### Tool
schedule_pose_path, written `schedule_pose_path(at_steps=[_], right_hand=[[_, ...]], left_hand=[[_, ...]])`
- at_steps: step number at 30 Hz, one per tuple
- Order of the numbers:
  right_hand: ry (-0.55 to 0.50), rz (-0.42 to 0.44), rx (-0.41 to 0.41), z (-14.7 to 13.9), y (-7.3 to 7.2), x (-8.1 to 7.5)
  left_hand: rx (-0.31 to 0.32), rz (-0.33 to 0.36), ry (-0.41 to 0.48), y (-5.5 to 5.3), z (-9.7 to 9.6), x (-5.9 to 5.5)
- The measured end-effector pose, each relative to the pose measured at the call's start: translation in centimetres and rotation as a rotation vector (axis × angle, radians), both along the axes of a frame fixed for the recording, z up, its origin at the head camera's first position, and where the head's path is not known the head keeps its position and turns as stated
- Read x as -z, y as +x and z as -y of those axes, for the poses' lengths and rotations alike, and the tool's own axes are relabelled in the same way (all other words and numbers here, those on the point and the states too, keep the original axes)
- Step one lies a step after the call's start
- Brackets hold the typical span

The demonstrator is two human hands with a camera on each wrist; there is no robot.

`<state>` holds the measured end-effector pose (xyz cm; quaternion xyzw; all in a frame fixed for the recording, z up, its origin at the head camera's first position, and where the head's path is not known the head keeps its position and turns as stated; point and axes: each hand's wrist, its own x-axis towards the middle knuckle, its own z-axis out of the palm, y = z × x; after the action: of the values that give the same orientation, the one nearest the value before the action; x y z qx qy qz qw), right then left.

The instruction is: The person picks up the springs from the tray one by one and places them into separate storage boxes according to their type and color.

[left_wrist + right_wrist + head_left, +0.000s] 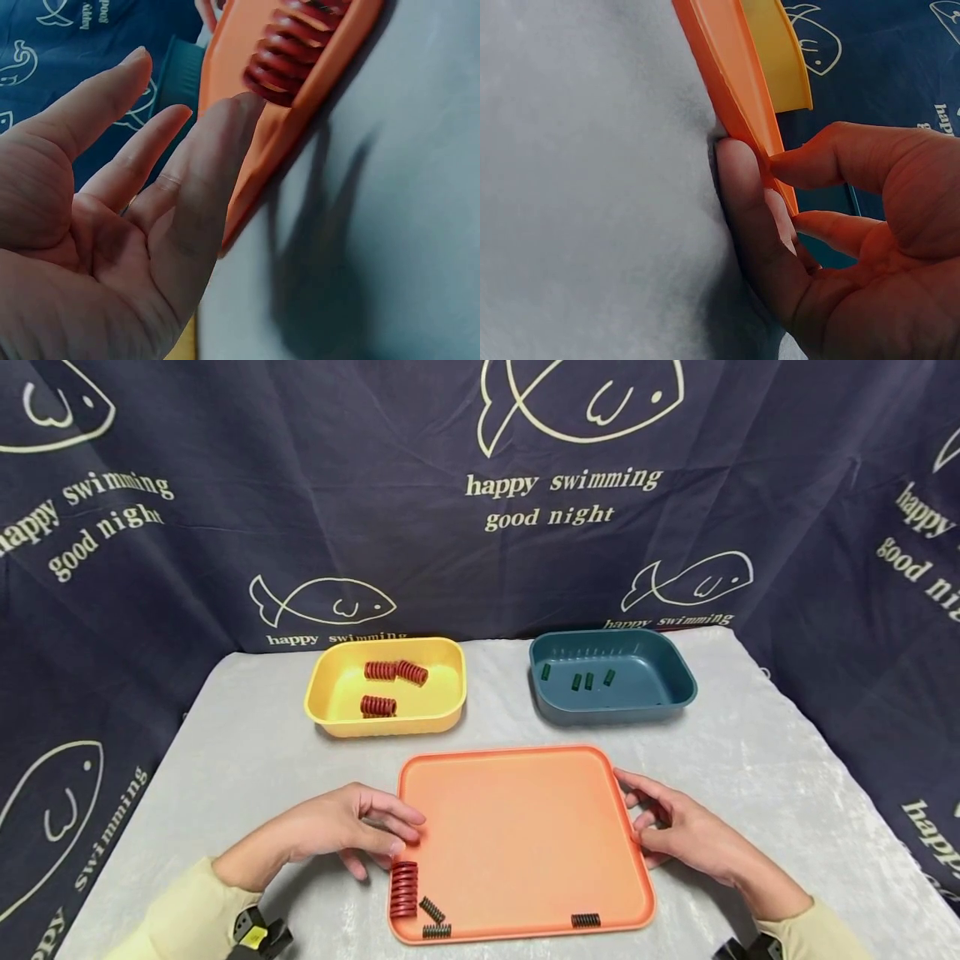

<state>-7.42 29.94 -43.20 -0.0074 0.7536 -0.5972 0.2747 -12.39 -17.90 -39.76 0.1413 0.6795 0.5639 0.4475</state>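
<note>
An orange tray (517, 835) lies on the table between both hands. My right hand (686, 827) grips its right rim; in the right wrist view the thumb and fingers (742, 169) pinch the edge. At the left rim, my left hand (345, 822) has its fingers spread and relaxed, holding nothing, with fingertips over the edge. A large red coil spring (404, 890) lies just below those fingertips in the tray's near left part. Beside it are two small dark springs, one slanted (432, 909) and one along the near rim (437, 932). Another small dark spring (586, 920) lies near right.
Behind the tray, a yellow bin (341, 724) at left holds several red springs (378, 706). A blue bin (615, 717) at right holds several small green springs (588, 680). Dark fish-print cloth (480, 568) hangs behind and beside the pale table (240, 760).
</note>
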Motion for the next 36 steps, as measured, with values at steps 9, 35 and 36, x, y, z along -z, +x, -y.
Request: schedule_pose_path(at_steps=[9,35,36], right_hand=[[0.009,0.013,0.013,0.1,-0.1,0.0],[-0.036,-0.007,-0.027,0.0,-0.2,0.3],[-0.035,-0.007,-0.024,-0.1,-0.2,0.2]], left_hand=[[0.062,0.036,0.02,1.0,-0.1,1.1],[-0.016,-0.211,-0.187,1.9,-1.0,1.4],[-0.011,-0.217,-0.186,1.9,-1.2,1.4]])
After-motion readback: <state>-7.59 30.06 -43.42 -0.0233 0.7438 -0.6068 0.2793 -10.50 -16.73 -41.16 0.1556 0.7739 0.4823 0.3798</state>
